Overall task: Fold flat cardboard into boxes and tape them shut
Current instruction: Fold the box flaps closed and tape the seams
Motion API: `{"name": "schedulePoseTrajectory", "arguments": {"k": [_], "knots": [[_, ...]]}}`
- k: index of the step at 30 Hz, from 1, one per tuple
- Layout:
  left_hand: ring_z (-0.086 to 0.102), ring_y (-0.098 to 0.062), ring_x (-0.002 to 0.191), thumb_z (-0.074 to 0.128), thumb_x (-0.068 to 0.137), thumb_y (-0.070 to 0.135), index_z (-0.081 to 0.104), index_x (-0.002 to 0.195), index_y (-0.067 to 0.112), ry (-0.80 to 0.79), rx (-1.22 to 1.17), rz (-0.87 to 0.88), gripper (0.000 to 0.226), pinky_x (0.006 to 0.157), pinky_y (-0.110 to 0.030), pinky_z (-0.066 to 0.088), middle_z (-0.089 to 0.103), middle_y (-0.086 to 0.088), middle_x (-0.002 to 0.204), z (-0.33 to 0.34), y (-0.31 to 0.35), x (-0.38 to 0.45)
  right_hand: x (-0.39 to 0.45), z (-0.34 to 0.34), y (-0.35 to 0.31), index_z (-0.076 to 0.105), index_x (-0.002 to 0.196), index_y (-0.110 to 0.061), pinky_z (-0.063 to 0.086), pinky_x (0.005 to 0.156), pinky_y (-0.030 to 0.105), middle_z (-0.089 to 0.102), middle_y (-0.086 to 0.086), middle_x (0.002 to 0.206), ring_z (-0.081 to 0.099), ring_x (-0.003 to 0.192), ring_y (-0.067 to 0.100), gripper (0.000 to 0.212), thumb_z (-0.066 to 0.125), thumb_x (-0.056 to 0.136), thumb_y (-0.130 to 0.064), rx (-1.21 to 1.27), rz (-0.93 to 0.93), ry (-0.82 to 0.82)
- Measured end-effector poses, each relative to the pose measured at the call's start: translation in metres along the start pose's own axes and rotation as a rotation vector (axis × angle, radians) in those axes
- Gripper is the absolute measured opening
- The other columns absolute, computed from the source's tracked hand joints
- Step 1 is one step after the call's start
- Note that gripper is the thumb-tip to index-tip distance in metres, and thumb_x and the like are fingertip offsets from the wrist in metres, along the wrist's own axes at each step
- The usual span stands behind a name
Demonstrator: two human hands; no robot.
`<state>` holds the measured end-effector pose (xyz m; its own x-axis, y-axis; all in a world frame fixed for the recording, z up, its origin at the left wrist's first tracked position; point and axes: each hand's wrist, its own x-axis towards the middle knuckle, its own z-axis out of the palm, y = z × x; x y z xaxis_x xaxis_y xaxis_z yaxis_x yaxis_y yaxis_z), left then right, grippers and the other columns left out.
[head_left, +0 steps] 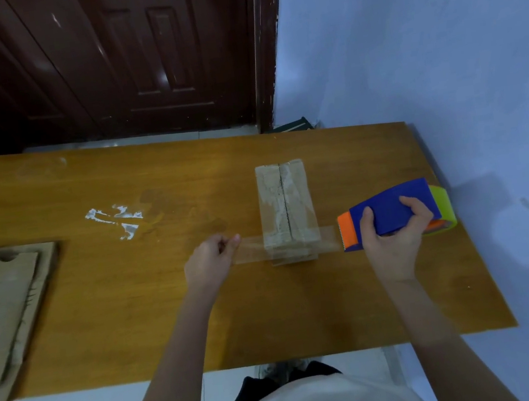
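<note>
My table point(101, 308) is orange-brown wood-grain, smooth with a soft sheen. The small brown cardboard box point(285, 204) looks matt under glossy clear tape point(249, 248). My blue-and-orange tape dispenser point(390, 210) is smooth plastic.

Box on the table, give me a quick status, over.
Left hand pinches the tape strip's free end; right hand grips the dispenser. Strip stretched across the near end of the box, uncut. Nothing in the way.
</note>
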<state>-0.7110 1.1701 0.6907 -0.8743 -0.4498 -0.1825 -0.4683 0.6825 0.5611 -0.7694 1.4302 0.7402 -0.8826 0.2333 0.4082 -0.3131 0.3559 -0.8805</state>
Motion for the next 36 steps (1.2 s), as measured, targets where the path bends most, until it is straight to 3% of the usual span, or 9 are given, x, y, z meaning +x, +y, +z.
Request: {"name": "schedulePoseTrajectory", "arguments": {"k": [5,9,12,15,18,23,27,32,36], "knots": [[0.057,-0.022,0.063,0.046,0.095,0.048,0.062,0.090,0.011,-0.013,0.002,0.017,0.041,0.046,-0.025,0.033,0.059,-0.002,0.068,0.012,-0.001,0.002,-0.002,0.001,0.011,0.032,0.116,-0.019,0.052,0.068,0.015,0.042,-0.010,0.108,0.054,0.091,-0.001,0.054,0.070,0.082,0.000,-0.056,0.085,-0.027],[0.045,-0.017,0.053,0.044,0.095,0.048,0.059,0.090,0.009,-0.016,0.011,0.032,0.042,0.043,-0.024,0.025,0.043,0.005,0.057,0.024,0.002,0.003,-0.001,-0.001,0.018,0.038,0.124,-0.002,0.052,0.072,0.027,0.043,-0.005,0.109,0.052,0.094,0.010,0.052,0.069,0.083,-0.004,-0.102,0.150,-0.060],[0.042,-0.015,0.051,0.043,0.096,0.046,0.059,0.094,0.008,-0.014,-0.006,0.033,0.041,0.043,-0.024,0.023,0.041,0.007,0.057,0.035,0.005,0.002,-0.003,0.000,0.022,0.037,0.125,0.000,0.051,0.076,0.032,0.041,0.002,0.115,0.051,0.100,0.017,0.053,0.069,0.083,-0.005,-0.114,0.188,-0.069],[0.048,-0.020,0.057,0.039,0.098,0.046,0.056,0.100,0.008,-0.018,-0.022,0.020,0.041,0.046,-0.027,0.028,0.047,0.003,0.063,0.046,0.009,-0.002,-0.005,0.002,0.023,0.036,0.126,-0.001,0.052,0.077,0.030,0.042,0.003,0.116,0.053,0.101,0.019,0.053,0.068,0.084,-0.006,-0.104,0.210,-0.075],[0.057,-0.027,0.065,0.035,0.100,0.043,0.054,0.104,0.009,-0.029,-0.049,0.031,0.039,0.052,-0.031,0.038,0.056,-0.004,0.071,0.057,0.014,-0.006,-0.006,0.005,0.021,0.037,0.126,0.000,0.050,0.070,0.016,0.042,0.002,0.114,0.053,0.096,0.016,0.052,0.068,0.085,-0.008,-0.119,0.234,-0.083],[0.051,-0.027,0.062,0.029,0.102,0.040,0.046,0.102,0.010,-0.078,-0.123,0.030,0.034,0.052,-0.031,0.033,0.046,0.002,0.065,0.073,0.022,-0.011,-0.007,0.006,0.022,0.038,0.126,0.001,0.048,0.072,0.019,0.042,0.000,0.113,0.051,0.098,0.015,0.052,0.068,0.085,-0.008,-0.138,0.222,-0.097],[0.051,-0.026,0.063,0.024,0.102,0.040,0.045,0.110,0.008,-0.097,-0.228,-0.024,0.039,0.055,-0.032,0.035,0.046,0.002,0.068,0.080,0.029,-0.014,-0.007,0.009,0.021,0.039,0.125,-0.001,0.048,0.075,0.024,0.041,-0.001,0.113,0.051,0.099,0.016,0.049,0.068,0.085,-0.010,-0.153,0.208,-0.128],[0.059,-0.033,0.081,0.026,0.102,0.042,0.040,0.118,0.008,-0.132,-0.328,-0.161,0.040,0.064,-0.038,0.042,0.055,-0.007,0.083,0.081,0.038,-0.015,-0.007,0.011,0.023,0.038,0.126,0.000,0.046,0.068,0.009,0.042,-0.011,0.105,0.052,0.091,0.010,0.050,0.067,0.086,-0.008,-0.135,0.219,-0.147],[0.055,-0.032,0.098,0.034,0.100,0.043,0.040,0.123,-0.001,-0.218,-0.510,-0.354,0.050,0.078,-0.043,0.044,0.054,-0.014,0.103,0.076,0.047,-0.008,-0.007,0.013,0.023,0.037,0.126,0.000,0.050,0.074,0.025,0.043,0.002,0.112,0.054,0.095,0.017,0.050,0.066,0.087,-0.009,-0.122,0.208,-0.174]]}}
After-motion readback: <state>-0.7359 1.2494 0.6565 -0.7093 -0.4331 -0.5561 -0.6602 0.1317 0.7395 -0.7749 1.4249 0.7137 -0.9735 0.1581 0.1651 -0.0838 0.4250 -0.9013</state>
